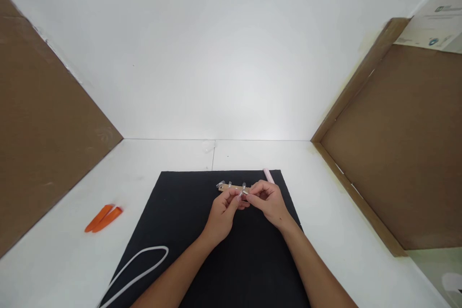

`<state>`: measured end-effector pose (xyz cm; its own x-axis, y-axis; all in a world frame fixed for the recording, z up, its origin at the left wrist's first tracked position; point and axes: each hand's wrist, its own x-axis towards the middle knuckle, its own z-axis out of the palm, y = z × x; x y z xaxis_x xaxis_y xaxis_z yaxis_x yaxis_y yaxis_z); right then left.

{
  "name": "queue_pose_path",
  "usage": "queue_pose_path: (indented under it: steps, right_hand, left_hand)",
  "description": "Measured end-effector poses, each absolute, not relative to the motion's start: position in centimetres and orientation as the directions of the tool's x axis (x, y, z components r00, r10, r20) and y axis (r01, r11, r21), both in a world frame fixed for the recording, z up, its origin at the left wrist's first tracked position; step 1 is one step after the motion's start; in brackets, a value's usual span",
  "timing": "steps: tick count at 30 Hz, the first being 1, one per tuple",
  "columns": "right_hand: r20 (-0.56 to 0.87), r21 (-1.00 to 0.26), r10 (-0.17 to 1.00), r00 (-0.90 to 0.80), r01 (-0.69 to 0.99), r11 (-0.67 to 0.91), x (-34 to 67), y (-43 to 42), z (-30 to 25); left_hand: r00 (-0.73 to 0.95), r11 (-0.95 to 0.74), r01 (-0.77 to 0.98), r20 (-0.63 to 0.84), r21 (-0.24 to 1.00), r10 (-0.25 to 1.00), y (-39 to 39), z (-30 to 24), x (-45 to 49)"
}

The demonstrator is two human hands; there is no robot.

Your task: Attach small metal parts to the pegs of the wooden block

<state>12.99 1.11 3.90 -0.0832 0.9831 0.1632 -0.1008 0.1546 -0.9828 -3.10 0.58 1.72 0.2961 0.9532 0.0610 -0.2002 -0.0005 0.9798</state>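
Observation:
My left hand (224, 211) and my right hand (269, 199) meet over the far part of a black mat (216, 250). Both hands have their fingers pinched together on a small clear piece (243, 193) between them. Just beyond the fingertips lies a narrow tan strip (231, 187) that carries several small clear pieces. A pale pink stick (268, 175) lies at the mat's far edge, partly hidden behind my right hand.
An orange tool (104, 218) with two tapered arms lies on the white table (144, 154) to the left. A white cable (139, 269) loops over the mat's near left corner. Brown cardboard panels (397, 144) stand at both sides, with a white wall behind.

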Motion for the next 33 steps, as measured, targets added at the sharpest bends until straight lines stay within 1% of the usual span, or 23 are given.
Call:
queue_pose_path:
  steps: [2,4,9,11,13,17,19,21,25,27,30,33]
  right_hand:
    - [0.124,-0.989,0.992,-0.028,-0.082,0.121,12.96,1.23,3.98]
    - [0.107,-0.991,0.994,-0.028,-0.085,0.105,13.00,1.30,3.97]
    - [0.163,-0.984,0.971,-0.177,-0.102,0.147,13.13,1.09,3.77]
    - [0.174,-0.983,0.963,-0.207,-0.100,0.156,13.08,1.02,3.72]
    - [0.168,-0.984,0.971,-0.168,-0.094,0.154,12.99,1.08,3.69]
    - [0.117,-0.991,0.993,-0.031,-0.071,0.114,12.95,1.40,3.74]
    - [0.102,-0.993,0.995,-0.018,-0.064,0.100,13.09,1.51,3.78]
    - [0.118,-0.991,0.992,-0.051,-0.070,0.114,13.30,1.50,3.81]
    - [0.195,-0.979,0.960,-0.203,-0.102,0.177,13.66,1.26,3.92]
    - [0.221,-0.974,0.947,-0.232,-0.105,0.202,13.69,1.17,3.98]
    - [0.223,-0.975,0.962,-0.159,-0.059,0.216,13.57,1.25,3.97]
    - [0.178,-0.984,0.982,-0.063,-0.024,0.176,13.46,1.51,3.85]
  left_hand:
    - [0.302,0.013,-0.197,0.048,0.980,0.952,0.52,1.79,-3.10]
    - [0.299,0.016,-0.192,0.043,0.981,0.953,0.46,1.88,-3.09]
    - [0.283,-0.020,-0.182,0.072,0.983,0.956,0.47,2.03,-3.09]
    - [0.280,-0.033,-0.169,0.080,0.985,0.957,0.49,2.03,-3.08]
    - [0.275,-0.032,-0.162,0.077,0.986,0.958,0.48,2.00,-3.07]
    - [0.283,-0.001,-0.177,0.052,0.984,0.958,0.43,1.84,-3.09]
    - [0.290,0.011,-0.183,0.043,0.983,0.956,0.42,1.75,-3.11]
    - [0.287,0.007,-0.184,0.047,0.983,0.957,0.42,1.70,-3.12]
    - [0.268,-0.025,-0.164,0.068,0.986,0.961,0.46,1.79,-3.06]
    - [0.267,-0.025,-0.156,0.066,0.988,0.961,0.48,1.84,-3.02]
    - [0.267,-0.017,-0.153,0.058,0.988,0.962,0.53,1.78,-3.00]
    - [0.276,-0.011,-0.156,0.055,0.988,0.960,0.56,1.66,-3.03]
